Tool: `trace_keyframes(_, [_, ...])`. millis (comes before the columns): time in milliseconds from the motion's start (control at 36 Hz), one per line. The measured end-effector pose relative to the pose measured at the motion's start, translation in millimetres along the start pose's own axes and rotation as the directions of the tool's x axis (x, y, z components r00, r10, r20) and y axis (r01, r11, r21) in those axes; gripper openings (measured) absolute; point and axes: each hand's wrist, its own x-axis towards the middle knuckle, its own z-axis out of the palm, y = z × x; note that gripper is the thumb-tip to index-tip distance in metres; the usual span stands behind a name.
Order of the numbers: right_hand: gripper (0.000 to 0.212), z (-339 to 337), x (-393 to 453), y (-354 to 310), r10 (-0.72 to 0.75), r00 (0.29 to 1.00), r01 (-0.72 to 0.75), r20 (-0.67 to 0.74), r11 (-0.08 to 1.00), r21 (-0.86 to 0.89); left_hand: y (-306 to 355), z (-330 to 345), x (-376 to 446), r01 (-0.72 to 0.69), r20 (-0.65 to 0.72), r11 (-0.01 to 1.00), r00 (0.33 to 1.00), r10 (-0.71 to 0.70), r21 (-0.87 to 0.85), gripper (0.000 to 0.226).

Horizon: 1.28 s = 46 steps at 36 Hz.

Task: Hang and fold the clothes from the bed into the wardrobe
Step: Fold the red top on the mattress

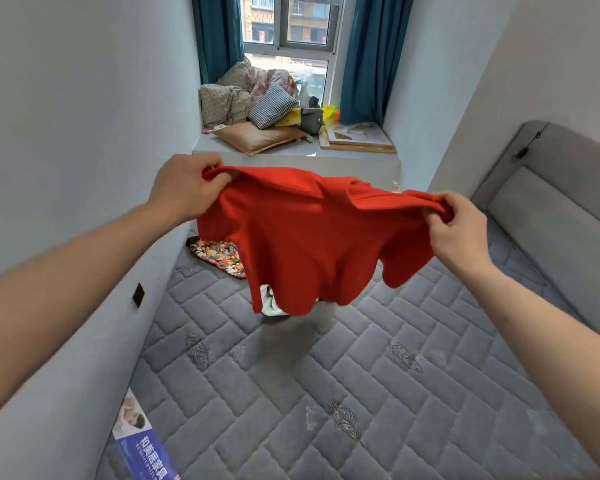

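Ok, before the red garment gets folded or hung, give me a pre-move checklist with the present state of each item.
1. Left hand grips one top edge of the red garment: ok.
2. Right hand pinches the opposite top edge: ok.
3. Garment spread open between the hands, hanging without twists: ok, though its lower hem ripples.
4. Garment lifted off the grey quilted mattress: ok.
5. Other clothes left on the bed: not ok; a patterned multicolour cloth and a white item lie behind the garment.
6. Wardrobe or hanger ready: cannot tell, neither is in view.
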Motion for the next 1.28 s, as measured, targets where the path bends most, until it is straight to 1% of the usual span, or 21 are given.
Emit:
trace_keyframes(56, [0.018, -5, -6, -2, -0.032, 0.999, 0.032, -0.013, 0.999, 0.022, 3, -9, -6, -0.039, -0.002, 0.999, 0.999, 0.039, -0.020, 0.045])
trace_keyframes(167, [0.024, -9, -29, 2, -0.075, 0.997, 0.073, 0.029, 0.995, 0.061, 4, -13, -30, -0.076, 0.055, 0.994, 0.995, 0.081, -0.084, 0.036])
trace_keyframes(250, [0.025, -9, -43, 9, -0.054, 0.997, 0.051, 0.051, 0.997, 0.063, 4, -12, -47, -0.085, 0.118, 0.987, 0.988, 0.101, -0.133, 0.025])
trace_keyframes(306, [0.025, -9, -50, 11, -0.023, 0.998, 0.019, 0.056, 0.997, 0.073, 8, -13, -56, -0.082, 0.155, 0.983, 0.982, 0.108, -0.166, 0.011])
trace_keyframes(333, [0.024, -9, -54, 10, -0.006, 0.998, 0.001, 0.060, 0.997, 0.081, 10, -15, -60, -0.079, 0.164, 0.981, 0.980, 0.109, -0.175, 0.011])
trace_keyframes(389, [0.023, -11, -60, 6, 0.011, 0.998, -0.017, 0.058, 0.994, 0.106, 15, -19, -65, -0.069, 0.168, 0.981, 0.981, 0.100, -0.182, 0.027])
trace_keyframes(417, [0.025, -13, -63, 4, 0.007, 0.999, -0.013, 0.049, 0.992, 0.125, 16, -21, -69, -0.057, 0.171, 0.980, 0.981, 0.090, -0.191, 0.031])
trace_keyframes(528, [0.029, -26, -74, -3, -0.017, 1.000, 0.019, -0.011, 0.979, 0.205, 30, -38, -84, 0.003, 0.197, 0.969, 0.979, 0.047, -0.247, 0.024])
trace_keyframes(611, [0.024, -43, -83, -3, -0.019, 0.999, 0.029, -0.044, 0.971, 0.238, 44, -55, -102, 0.030, 0.219, 0.959, 0.975, 0.034, -0.281, 0.026])
trace_keyframes(694, [0.020, -61, -98, -1, -0.014, 0.999, 0.023, -0.037, 0.959, 0.282, 58, -70, -125, 0.074, 0.288, 0.960, 0.957, 0.007, -0.270, 0.027])
trace_keyframes(778, [0.019, -76, -119, 2, -0.010, 1.000, 0.014, -0.012, 0.946, 0.324, 67, -77, -153, 0.138, 0.388, 0.962, 0.921, -0.038, -0.234, 0.023])
trace_keyframes(833, [0.020, -84, -136, 5, -0.019, 1.000, 0.020, -0.006, 0.937, 0.349, 74, -79, -174, 0.160, 0.432, 0.963, 0.901, -0.053, -0.217, 0.023])
trace_keyframes(944, [0.017, -97, -172, 14, -0.013, 1.000, 0.000, 0.029, 0.916, 0.400, 92, -84, -216, 0.222, 0.507, 0.948, 0.859, -0.078, -0.229, 0.022])
trace_keyframes(1083, [0.024, -109, -213, 22, -0.013, 0.998, -0.014, 0.058, 0.895, 0.445, 107, -97, -264, 0.325, 0.605, 0.911, 0.788, -0.112, -0.254, 0.021])
trace_keyframes(1139, [0.022, -111, -224, 22, -0.010, 0.998, -0.020, 0.064, 0.891, 0.454, 105, -102, -278, 0.384, 0.677, 0.883, 0.728, -0.109, -0.270, 0.020])
trace_keyframes(1222, [0.018, -110, -234, 25, -0.002, 0.995, -0.043, 0.102, 0.896, 0.442, 96, -105, -291, 0.456, 0.790, 0.840, 0.611, -0.057, -0.292, 0.015])
trace_keyframes(1278, [0.019, -103, -235, 27, 0.005, 0.990, -0.066, 0.144, 0.905, 0.421, 88, -101, -293, 0.483, 0.821, 0.823, 0.570, -0.036, -0.299, 0.012])
